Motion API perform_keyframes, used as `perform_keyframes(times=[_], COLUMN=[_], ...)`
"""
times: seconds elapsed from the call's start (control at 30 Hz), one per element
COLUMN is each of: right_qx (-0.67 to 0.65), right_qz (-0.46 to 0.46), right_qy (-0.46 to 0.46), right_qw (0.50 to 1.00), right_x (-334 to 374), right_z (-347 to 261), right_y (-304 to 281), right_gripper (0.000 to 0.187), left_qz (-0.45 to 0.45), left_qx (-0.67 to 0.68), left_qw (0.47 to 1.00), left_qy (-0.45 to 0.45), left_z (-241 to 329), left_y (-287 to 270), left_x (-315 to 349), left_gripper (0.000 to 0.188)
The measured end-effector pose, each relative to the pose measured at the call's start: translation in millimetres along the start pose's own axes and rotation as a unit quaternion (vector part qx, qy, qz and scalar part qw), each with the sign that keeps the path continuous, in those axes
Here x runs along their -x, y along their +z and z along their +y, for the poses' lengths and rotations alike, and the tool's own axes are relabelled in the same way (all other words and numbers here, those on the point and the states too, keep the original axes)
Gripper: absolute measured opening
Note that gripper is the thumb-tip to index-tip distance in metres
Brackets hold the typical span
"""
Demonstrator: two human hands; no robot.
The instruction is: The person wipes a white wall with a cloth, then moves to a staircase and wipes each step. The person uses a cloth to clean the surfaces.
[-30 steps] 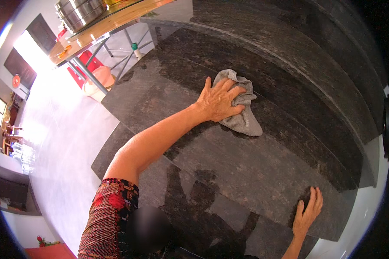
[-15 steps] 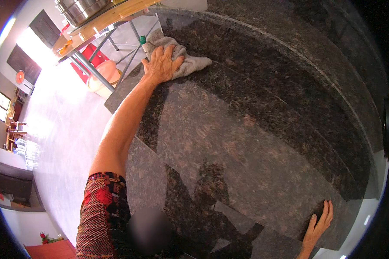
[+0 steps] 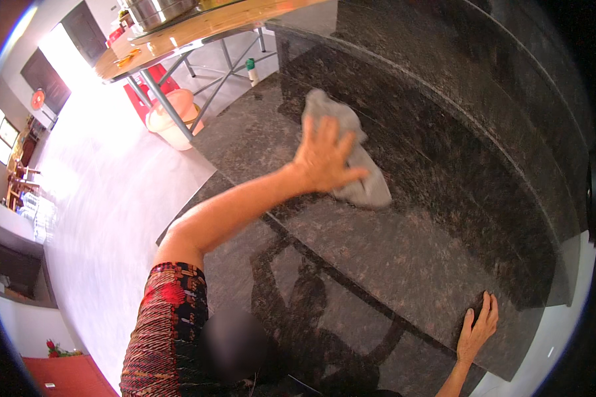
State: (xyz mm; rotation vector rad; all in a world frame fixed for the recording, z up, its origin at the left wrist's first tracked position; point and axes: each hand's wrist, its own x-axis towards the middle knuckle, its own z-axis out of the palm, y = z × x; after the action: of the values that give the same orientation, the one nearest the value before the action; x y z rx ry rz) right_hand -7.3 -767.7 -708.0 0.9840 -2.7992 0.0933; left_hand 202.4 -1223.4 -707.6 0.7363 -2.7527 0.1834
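Observation:
A grey cloth lies on a dark, speckled, polished stone surface. My left hand rests flat over the cloth with its fingers spread, slightly blurred; the cloth sticks out beyond the fingertips and past the thumb. At the lower right, my right hand lies on the stone near its edge, fingers stretched out and nothing in them. The patterned sleeve of my left arm shows at the lower left.
A wooden table with metal legs stands at the upper left, carrying a steel pot. Beneath it are a pale bucket and a green-capped bottle. Dark stone ledges rise at the far side. Pale floor lies left.
My left hand has moved the cloth right and nearer across the stone, away from the corner by the green-capped bottle. My right hand has stayed on the stone, and the view has shifted slightly.

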Motion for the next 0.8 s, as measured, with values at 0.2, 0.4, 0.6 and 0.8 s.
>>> perform_keyframes(times=[0.2, 0.4, 0.6, 0.8], right_qx=[0.047, 0.073, 0.042, 0.073], right_qz=[0.004, -0.016, -0.019, -0.02], right_qy=[0.0, 0.018, 0.03, 0.026], right_qw=[0.999, 0.997, 0.998, 0.997], right_x=[4.5, 5.4, 2.8, 0.4], right_z=[3.9, 3.0, -0.9, -8.3], right_y=[4.0, -0.6, -7.0, -8.3], right_gripper=[0.048, 0.049, 0.049, 0.048], left_qz=[0.03, -0.003, -0.016, 0.018], left_qx=[0.162, 0.072, 0.052, 0.025], left_qw=[0.967, 0.997, 0.98, 0.97], left_qy=[0.195, 0.034, -0.19, -0.24], left_z=[54.7, -25.3, -122.9, -143.1], left_y=[-19.3, -1.8, 18.3, 32.0], left_x=[47.2, -0.7, -47.5, -56.6], left_gripper=[0.091, 0.073, 0.076, 0.085])
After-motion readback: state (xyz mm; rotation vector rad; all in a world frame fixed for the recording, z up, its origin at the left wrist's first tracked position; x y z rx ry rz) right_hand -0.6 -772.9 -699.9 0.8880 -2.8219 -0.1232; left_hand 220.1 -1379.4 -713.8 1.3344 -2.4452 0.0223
